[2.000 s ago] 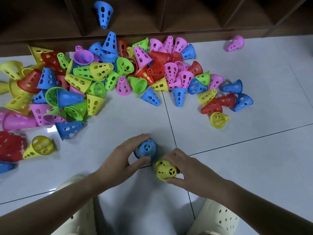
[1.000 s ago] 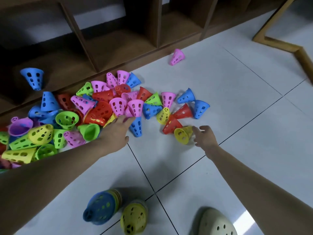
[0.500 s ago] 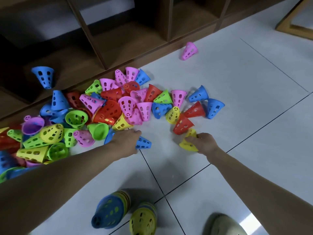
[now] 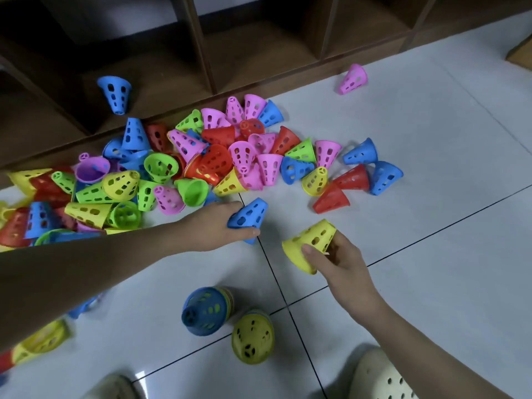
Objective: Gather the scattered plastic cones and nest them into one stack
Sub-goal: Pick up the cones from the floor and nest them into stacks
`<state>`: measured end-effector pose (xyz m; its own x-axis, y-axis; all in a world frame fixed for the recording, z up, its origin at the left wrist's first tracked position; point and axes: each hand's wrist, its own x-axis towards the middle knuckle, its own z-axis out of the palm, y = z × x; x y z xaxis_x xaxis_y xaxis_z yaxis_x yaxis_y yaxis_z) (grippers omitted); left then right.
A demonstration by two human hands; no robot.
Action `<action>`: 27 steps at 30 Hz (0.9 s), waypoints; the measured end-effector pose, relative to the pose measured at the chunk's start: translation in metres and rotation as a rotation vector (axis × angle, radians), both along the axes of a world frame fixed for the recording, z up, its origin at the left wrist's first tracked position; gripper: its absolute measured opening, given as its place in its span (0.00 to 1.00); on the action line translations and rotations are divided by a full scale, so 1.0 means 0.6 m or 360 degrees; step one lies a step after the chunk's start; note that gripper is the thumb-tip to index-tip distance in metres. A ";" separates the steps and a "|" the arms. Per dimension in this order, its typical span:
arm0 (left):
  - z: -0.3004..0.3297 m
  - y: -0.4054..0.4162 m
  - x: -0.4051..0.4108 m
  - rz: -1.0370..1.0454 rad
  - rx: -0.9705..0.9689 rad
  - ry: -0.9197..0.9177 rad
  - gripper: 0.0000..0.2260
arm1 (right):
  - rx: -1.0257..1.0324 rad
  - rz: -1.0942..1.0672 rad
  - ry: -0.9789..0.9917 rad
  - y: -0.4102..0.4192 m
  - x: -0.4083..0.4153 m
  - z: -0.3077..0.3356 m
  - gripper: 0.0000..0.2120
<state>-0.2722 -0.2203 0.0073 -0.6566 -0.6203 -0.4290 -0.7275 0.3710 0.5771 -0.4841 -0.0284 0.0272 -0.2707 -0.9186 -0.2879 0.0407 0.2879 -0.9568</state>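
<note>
White tile floor [image 4: 431, 168], perforated bright cones [image 4: 218, 162]

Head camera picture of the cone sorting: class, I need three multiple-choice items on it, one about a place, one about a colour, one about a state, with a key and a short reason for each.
1. Where is the lone blue cone that lies apart from the pile?
A. on the wooden shelf
B. on a shoe
C. inside the yellow stack

2. What colour is the cone in the right hand?
A. red
B. yellow
C. green

3. What is the left hand doing?
A. resting flat on the tiles
B. pointing at the shelf
C. gripping a blue cone

Key: 1 A, it lies on the shelf board, behind the pile. 2 B, the fingers hold a yellow cone. 3 C, fingers and thumb curl round the held blue cone.
</note>
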 end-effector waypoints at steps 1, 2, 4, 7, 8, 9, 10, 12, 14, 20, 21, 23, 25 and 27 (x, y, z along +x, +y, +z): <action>0.008 0.009 0.009 0.0044 0.0024 0.0048 0.26 | -0.0056 0.0048 -0.0014 0.008 0.016 0.010 0.07; 0.016 0.017 0.018 0.0067 0.0022 0.0084 0.27 | -0.0082 0.0098 -0.0014 0.015 0.031 0.017 0.08; 0.026 0.034 0.037 0.0116 0.0010 0.0152 0.26 | -0.0081 0.0215 0.0008 0.032 0.061 0.028 0.08; 0.032 0.056 0.066 0.0230 0.0040 0.0253 0.18 | -0.0052 0.0357 0.0064 0.058 0.096 0.036 0.11; 0.036 0.064 0.075 0.0265 0.0038 0.0289 0.18 | -0.0046 0.0391 0.0098 0.066 0.105 0.037 0.13; 0.041 0.072 0.083 0.0298 0.0029 0.0315 0.19 | -0.0048 0.0431 0.0138 0.073 0.112 0.036 0.15; 0.048 0.081 0.090 0.0330 0.0008 0.0333 0.21 | -0.0071 0.0486 0.0206 0.080 0.117 0.034 0.16; 0.066 0.098 0.105 0.0404 -0.0033 0.0399 0.24 | -0.0176 0.0659 0.0464 0.092 0.124 0.022 0.19; 0.081 0.116 0.122 0.0459 -0.0066 0.0512 0.24 | -0.0280 0.0864 0.0785 0.100 0.126 0.006 0.23; 0.100 0.168 0.170 0.0385 -0.0229 0.0632 0.18 | -0.0361 0.1148 0.1187 0.115 0.126 -0.038 0.26; 0.101 0.177 0.177 0.0342 -0.0249 0.0631 0.16 | -0.0348 0.1152 0.1198 0.115 0.127 -0.042 0.26; 0.100 0.192 0.188 0.0220 -0.0281 0.0587 0.17 | -0.0307 0.1149 0.1160 0.114 0.127 -0.046 0.26; 0.094 0.201 0.198 0.0069 -0.0285 0.0486 0.20 | -0.0255 0.1148 0.1095 0.112 0.124 -0.045 0.28; 0.085 0.204 0.207 -0.0099 -0.0332 0.0391 0.23 | -0.0215 0.1093 0.1019 0.107 0.118 -0.041 0.29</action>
